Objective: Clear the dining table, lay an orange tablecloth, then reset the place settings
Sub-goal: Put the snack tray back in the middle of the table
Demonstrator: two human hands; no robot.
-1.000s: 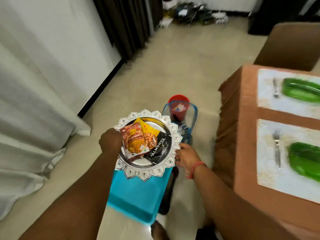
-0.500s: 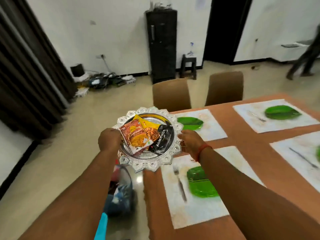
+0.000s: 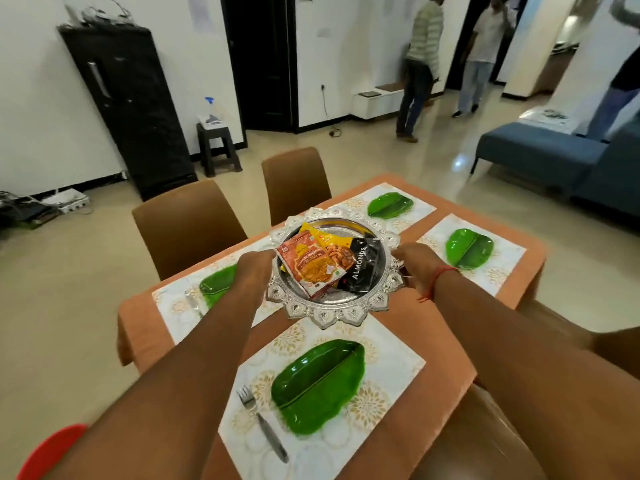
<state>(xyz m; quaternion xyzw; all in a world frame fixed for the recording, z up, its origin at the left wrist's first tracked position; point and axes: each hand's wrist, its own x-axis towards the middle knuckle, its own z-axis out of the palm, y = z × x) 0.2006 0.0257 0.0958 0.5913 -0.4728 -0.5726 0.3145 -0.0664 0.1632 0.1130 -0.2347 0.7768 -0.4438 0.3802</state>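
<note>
White walls enclose a room with a glossy beige tiled floor that catches a bright glare near a blue sofa at the right edge. A tall black cabinet stands against the left wall with a small dark stool just beside it, next to a dark open doorway, and cables and boxes lie on the floor at the wall's foot. Two brown chairs stand side by side nearer the camera, and three people stand blurred near a far doorway.
</note>
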